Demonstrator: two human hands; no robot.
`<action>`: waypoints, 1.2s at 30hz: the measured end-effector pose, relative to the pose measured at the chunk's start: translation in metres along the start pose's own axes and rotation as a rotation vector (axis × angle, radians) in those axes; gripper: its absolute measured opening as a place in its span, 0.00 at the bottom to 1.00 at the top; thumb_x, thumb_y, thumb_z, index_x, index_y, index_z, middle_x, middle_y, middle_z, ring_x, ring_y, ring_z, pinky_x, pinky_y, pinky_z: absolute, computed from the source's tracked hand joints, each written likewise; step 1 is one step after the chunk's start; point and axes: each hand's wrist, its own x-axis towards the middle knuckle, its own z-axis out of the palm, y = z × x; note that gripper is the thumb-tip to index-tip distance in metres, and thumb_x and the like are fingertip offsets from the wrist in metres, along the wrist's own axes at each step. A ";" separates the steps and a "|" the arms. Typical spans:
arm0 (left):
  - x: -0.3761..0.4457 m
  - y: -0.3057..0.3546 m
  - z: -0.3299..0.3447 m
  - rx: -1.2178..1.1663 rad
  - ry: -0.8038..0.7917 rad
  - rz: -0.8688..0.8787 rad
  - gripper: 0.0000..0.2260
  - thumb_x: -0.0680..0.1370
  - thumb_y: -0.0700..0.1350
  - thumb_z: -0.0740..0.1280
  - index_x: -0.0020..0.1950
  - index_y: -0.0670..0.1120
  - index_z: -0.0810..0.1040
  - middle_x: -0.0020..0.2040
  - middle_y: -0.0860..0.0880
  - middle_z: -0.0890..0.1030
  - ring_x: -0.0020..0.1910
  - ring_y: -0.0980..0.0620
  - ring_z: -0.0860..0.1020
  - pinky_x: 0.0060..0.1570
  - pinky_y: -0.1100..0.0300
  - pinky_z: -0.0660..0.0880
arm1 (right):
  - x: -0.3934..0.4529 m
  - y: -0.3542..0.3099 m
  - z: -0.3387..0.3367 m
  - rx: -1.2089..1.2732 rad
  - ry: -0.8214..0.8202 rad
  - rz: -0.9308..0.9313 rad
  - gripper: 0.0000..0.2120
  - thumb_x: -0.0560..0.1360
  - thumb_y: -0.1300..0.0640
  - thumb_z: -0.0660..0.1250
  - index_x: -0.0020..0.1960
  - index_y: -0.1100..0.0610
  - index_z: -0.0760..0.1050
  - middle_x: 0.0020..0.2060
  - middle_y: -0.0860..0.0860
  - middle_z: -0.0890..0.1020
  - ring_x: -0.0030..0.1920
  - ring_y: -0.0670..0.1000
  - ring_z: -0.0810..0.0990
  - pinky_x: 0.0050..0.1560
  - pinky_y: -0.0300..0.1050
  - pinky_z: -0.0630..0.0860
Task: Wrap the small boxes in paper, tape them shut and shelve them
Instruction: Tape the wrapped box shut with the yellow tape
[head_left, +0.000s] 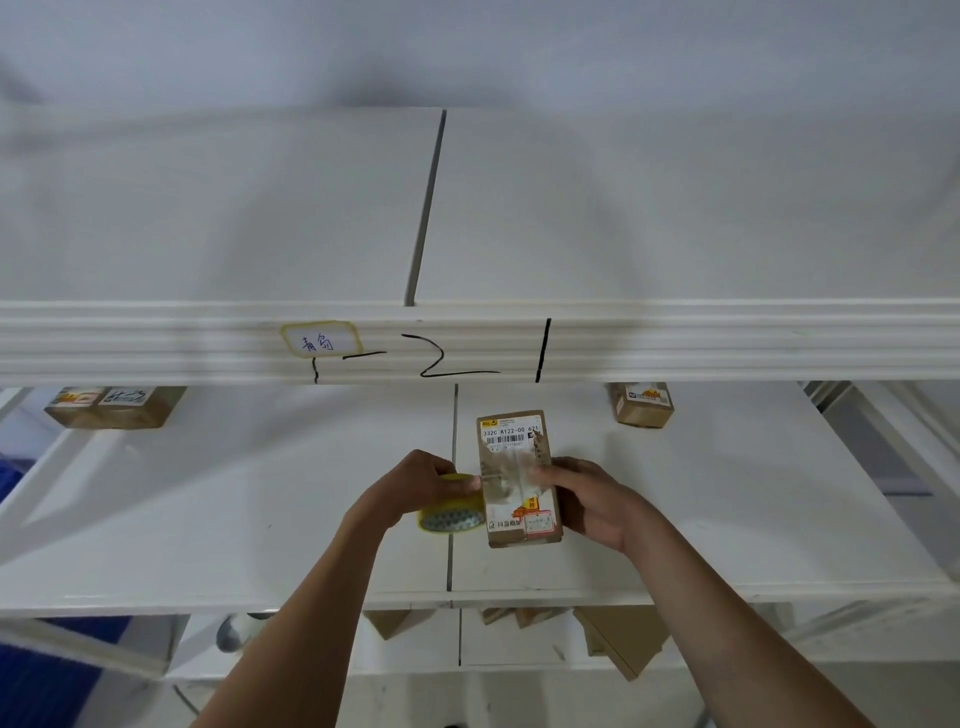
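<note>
Lying flat on the white middle shelf (727, 519), just right of the seam between its two boards, the brown paper-wrapped box (519, 480) carries a printed label at its far end and red-stamped stickers at its near end, with a strip of clear tape drawn across its middle. The left hand (421, 483) curls round a yellow tape roll (449, 512) held touching the box's left edge, probably so the strip stays taut as it comes off the roll. The right hand (592, 499) rests against the box's right side, its fingertips pressing on the top face over the tape; that looks meant both to pin the box against the pull and to smooth the strip down. I judge the taping step to be under way and the shelving not yet done. Farther back on the same shelf sit other wrapped parcels, a pair at far left (114, 406) and one at right (643, 405), all well apart from the work. The ribbed front edge of the upper shelf (727, 340), with a handwritten label (321, 339) and marker strokes, overhangs the back of the space, so lifting the roll high could be cramped. More brown boxes (621, 642) lie on the tier below.
</note>
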 end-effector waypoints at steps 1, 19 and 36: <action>-0.001 -0.002 0.001 -0.010 -0.012 0.001 0.18 0.70 0.59 0.77 0.36 0.46 0.81 0.38 0.49 0.82 0.42 0.52 0.81 0.41 0.61 0.74 | -0.001 -0.001 0.001 0.028 -0.019 0.007 0.21 0.76 0.59 0.69 0.66 0.66 0.75 0.59 0.65 0.82 0.60 0.64 0.81 0.61 0.59 0.77; 0.005 0.012 0.031 0.373 0.182 0.052 0.16 0.73 0.58 0.74 0.44 0.45 0.83 0.42 0.47 0.83 0.44 0.48 0.82 0.45 0.56 0.79 | 0.020 0.012 0.027 -0.726 0.340 0.036 0.39 0.64 0.45 0.82 0.64 0.53 0.61 0.58 0.48 0.75 0.60 0.52 0.77 0.55 0.48 0.79; 0.005 0.004 0.000 0.200 -0.009 0.130 0.11 0.73 0.55 0.76 0.34 0.52 0.82 0.34 0.53 0.80 0.36 0.56 0.75 0.38 0.63 0.71 | 0.018 0.001 0.005 -0.655 0.354 0.060 0.29 0.59 0.51 0.84 0.56 0.51 0.77 0.50 0.49 0.85 0.49 0.49 0.85 0.49 0.50 0.84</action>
